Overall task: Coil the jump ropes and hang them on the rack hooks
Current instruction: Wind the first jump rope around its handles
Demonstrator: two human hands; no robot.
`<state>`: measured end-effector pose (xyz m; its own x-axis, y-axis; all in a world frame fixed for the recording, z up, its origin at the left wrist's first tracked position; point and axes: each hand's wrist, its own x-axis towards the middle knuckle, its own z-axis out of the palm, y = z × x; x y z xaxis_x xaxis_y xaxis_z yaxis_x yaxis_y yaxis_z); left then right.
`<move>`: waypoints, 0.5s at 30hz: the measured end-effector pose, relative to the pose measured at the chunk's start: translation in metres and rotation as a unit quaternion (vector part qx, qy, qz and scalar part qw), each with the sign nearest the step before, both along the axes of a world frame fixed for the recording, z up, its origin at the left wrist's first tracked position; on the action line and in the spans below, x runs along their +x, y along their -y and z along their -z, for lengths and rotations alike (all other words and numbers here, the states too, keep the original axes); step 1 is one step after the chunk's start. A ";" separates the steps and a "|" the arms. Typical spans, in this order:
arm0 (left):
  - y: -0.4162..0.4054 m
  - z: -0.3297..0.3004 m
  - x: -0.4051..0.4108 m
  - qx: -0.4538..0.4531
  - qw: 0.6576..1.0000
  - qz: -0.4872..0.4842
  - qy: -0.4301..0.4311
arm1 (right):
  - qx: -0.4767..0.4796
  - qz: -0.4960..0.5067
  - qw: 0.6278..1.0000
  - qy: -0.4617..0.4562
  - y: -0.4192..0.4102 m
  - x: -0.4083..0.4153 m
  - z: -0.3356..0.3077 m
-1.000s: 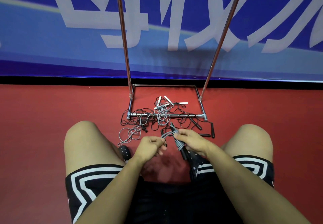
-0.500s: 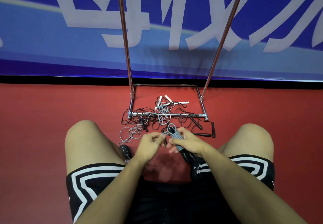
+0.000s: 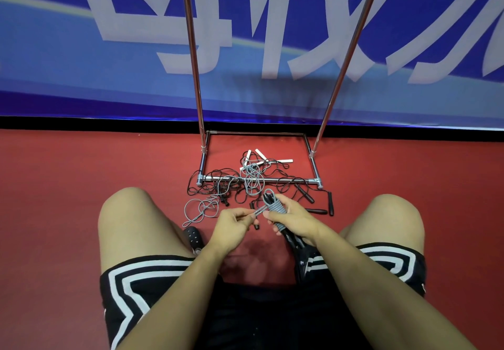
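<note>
Seated on the red floor (image 3: 81,186) with knees spread, the person works right in front of the rack (image 3: 259,179), whose chrome base bar lies across the floor and whose two poles rise against the blue banner (image 3: 81,63). The right hand (image 3: 293,220) grips the grey rope (image 3: 275,207), fingers curled round a bundle already wound in tight turns around its black handles, the handle ends poking out below the palm toward the shorts (image 3: 131,289). The left hand (image 3: 231,225) pinches the loose grey end between thumb and fingertips, the strand running taut up to the bundle, and a small loop sticks out above the wraps. So the grey rope is off the floor, held between both hands just short of the rack base. Beyond them lies the pile (image 3: 253,183): thin black cords tangled over and under the base bar, a second grey cord looping through them and curling out to the left near the left knee, white handles (image 3: 268,158) lying inside the base frame, and black handles (image 3: 316,207) on the floor to the right of the hands. A dark perforated shoe (image 3: 193,236) peeks out beside the left thigh.
</note>
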<state>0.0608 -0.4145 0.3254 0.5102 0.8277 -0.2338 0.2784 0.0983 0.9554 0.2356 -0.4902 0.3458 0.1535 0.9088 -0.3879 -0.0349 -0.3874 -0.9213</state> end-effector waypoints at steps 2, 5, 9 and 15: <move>0.000 0.002 0.000 0.026 0.999 0.019 -0.035 | -0.004 0.004 1.000 -0.005 -0.001 0.000 0.001; -0.001 0.001 0.000 0.031 0.999 0.016 -0.031 | -0.036 0.031 0.998 -0.050 -0.005 0.000 0.003; -0.003 0.001 -0.001 0.034 0.999 0.000 -0.012 | -0.051 0.044 0.990 -0.122 -0.008 -0.001 0.002; -0.003 0.002 -0.003 0.036 0.999 0.019 -0.017 | -0.035 0.005 0.996 -0.085 -0.006 0.000 0.008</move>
<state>0.0578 -0.4119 0.3231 0.5341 0.8235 -0.1911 0.3124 0.0178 0.9498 0.2360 -0.4843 0.3378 0.0881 0.8776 -0.4712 -0.1925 -0.4491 -0.8725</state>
